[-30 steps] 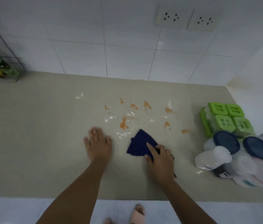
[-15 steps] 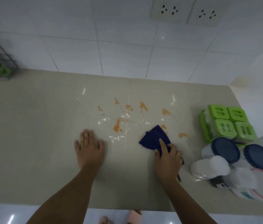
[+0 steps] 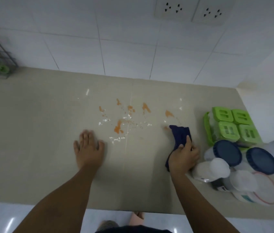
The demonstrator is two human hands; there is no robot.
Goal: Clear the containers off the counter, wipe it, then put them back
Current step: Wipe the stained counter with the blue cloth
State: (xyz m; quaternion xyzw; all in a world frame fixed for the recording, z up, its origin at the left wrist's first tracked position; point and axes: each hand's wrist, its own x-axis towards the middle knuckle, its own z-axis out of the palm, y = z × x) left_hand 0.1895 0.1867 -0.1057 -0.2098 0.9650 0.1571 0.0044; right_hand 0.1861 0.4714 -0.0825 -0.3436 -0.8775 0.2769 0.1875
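So nearest to me, my left hand is flat on the counter, fingers spread, holding nothing, just bracing. My right hand is a bit further right with its fingers curled tight around the dark blue cloth, which is bunched up and pressed to the surface, its far end touching one small orange smear.

Just right of that hand is the pile of containers: clear tubs with two navy lids, a white-capped jar lying on its side almost against my knuckles, and behind those the green-lidded box set. They're shoved to the right end, not actually off the counter.

Further out, the orange splatters and white crumbs sit mid-counter, mostly untouched, so I'd say wiping has barely begun.

Risk as I see it: that tipped jar is so close that a wide right stroke could knock it rolling. Also a bunched cloth may just smear the orange around.
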